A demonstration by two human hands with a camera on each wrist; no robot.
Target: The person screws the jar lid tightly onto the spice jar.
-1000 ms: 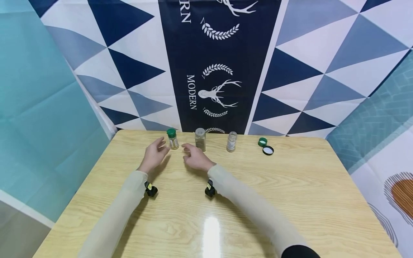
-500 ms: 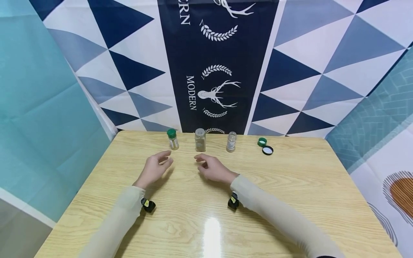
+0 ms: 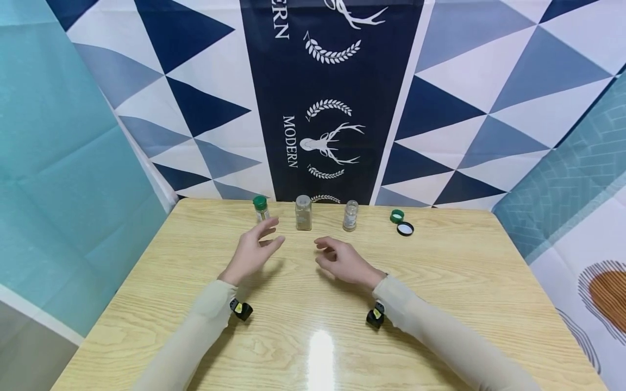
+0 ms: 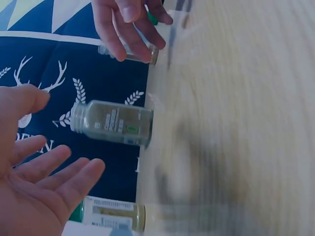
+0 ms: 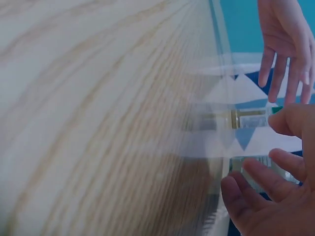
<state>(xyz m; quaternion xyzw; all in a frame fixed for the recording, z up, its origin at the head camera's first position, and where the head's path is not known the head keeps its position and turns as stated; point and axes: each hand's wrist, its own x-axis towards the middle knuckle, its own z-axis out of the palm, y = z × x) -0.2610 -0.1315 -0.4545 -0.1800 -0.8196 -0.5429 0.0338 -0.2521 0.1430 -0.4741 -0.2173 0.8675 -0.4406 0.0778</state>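
My left hand [image 3: 251,251] hovers over the table just in front of a small jar with a green cap [image 3: 261,208], hiding its lower part; the fingers are loosely bent and hold nothing. To its right, in front of the middle, my right hand [image 3: 346,262] is also free of any object, its fingers relaxed. A lidless, labelled jar of grey-brown powder [image 4: 118,122] stands upright at the back, between the hands in the head view. Farther right is a clear open jar [image 3: 350,215]. Neither hand touches a jar.
At the back right of the wooden table [image 3: 450,282] lie a green cap [image 3: 397,216] and a black lid [image 3: 405,228], side by side. A patterned cloth [image 3: 205,98] hangs right behind the jars, along the table's far edge.
Both hands have moved to the right. The right hand has also drawn back from the powder jar toward me. The jars and lids have stayed in place.
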